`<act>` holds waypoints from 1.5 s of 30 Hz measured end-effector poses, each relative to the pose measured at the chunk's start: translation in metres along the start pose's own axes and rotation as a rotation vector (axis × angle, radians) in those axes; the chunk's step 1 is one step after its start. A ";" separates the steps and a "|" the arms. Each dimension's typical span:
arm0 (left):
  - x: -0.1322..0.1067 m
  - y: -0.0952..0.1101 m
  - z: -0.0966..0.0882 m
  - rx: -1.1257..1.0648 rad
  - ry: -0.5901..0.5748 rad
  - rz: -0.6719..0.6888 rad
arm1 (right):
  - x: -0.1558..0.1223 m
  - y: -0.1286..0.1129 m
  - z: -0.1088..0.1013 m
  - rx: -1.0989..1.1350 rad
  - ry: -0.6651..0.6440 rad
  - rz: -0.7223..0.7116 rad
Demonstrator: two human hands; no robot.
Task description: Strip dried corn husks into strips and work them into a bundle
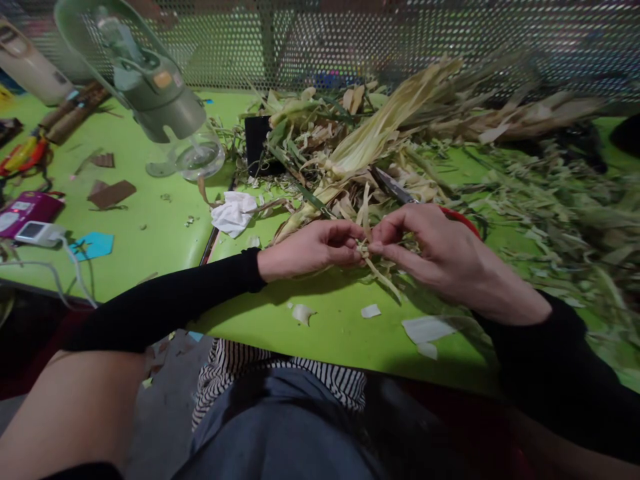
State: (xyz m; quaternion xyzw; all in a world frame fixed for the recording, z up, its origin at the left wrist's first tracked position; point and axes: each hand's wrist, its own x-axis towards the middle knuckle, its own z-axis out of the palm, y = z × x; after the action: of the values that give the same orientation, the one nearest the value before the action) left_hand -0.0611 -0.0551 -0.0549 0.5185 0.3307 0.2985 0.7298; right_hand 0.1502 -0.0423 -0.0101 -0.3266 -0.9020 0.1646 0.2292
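My left hand (320, 249) and my right hand (433, 250) meet fingertip to fingertip above the front of the green table. Between them they pinch a narrow corn husk strip (383, 279), bent or knotted where the fingers come together; its ends stick out above and below. Just beyond my right hand lie scissors (395, 187) with red handles, partly covered by that hand. A heap of dried corn husks (365, 143) spreads right behind both hands. Small pale husk scraps (303, 314) lie in front of them.
On the green table (175, 257), a large green-lidded bottle (167, 100) stands at back left. Near it are a black phone-like object (259, 145), a crumpled tissue (234, 213) and a purple box (33, 213) with a white cable. A perforated metal screen (225, 47) borders the back.
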 end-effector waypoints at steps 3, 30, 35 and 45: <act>0.000 -0.002 0.001 0.026 0.008 0.028 | 0.000 -0.001 0.002 0.027 0.058 0.041; 0.003 -0.010 0.002 -0.313 0.063 0.085 | -0.004 -0.003 0.011 0.071 0.195 0.165; 0.003 -0.006 0.000 -0.182 0.038 0.104 | -0.003 -0.003 0.008 0.106 0.139 0.160; 0.000 -0.001 0.003 -0.143 0.087 0.076 | -0.005 0.000 0.011 0.086 0.184 0.177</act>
State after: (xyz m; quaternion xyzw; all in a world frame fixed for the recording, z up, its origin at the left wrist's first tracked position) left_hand -0.0583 -0.0572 -0.0546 0.4640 0.3198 0.3710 0.7381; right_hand 0.1479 -0.0478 -0.0211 -0.4084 -0.8371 0.1919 0.3092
